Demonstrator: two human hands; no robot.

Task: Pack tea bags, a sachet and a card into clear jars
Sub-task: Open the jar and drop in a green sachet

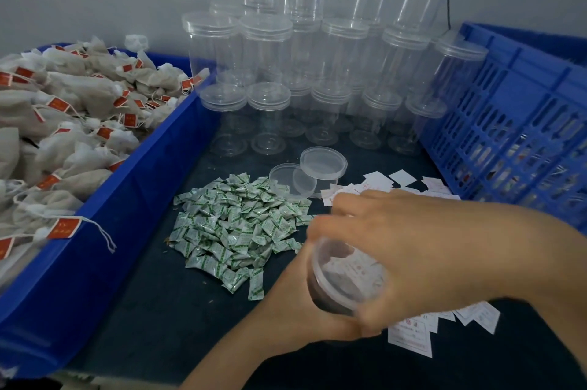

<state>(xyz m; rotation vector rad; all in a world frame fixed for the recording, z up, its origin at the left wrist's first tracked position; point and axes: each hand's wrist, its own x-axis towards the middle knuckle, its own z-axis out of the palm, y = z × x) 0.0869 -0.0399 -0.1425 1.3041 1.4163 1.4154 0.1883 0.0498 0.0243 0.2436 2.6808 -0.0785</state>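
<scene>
A person's left hand [295,310], nearest the lens, is curled round the lower body of a clear plastic jar [346,278], which is held just above the dark tabletop [143,310] and tipped so that its mouth faces the camera. The right hand [397,230] arches over the mouth end and appears to clasp the rim. Blur hides whether its fingers are pressing something in or seating a lid. Dark contents, probably tea bags, and a white printed card [359,269] show through the jar wall. No sachet can be made out inside.

Just left of the hands lies a heap of small green-and-white sachets [235,224]. Loose white cards [413,332] are scattered beneath and beyond the right wrist, and two loose clear round lids [324,164] sit near the heap. Behind them rises a stacked wall of empty clear lidded jars [270,71]. A blue bin [143,183] at left is piled with pale tea bags on red tags [63,119], and a blue perforated plastic crate [508,135] stands at right.

With the jar tilted, a slackened grip could let the contents slide out. A forced card could buckle against the wall, and the right forearm, which hangs low over the loose cards, could sweep them aside.
</scene>
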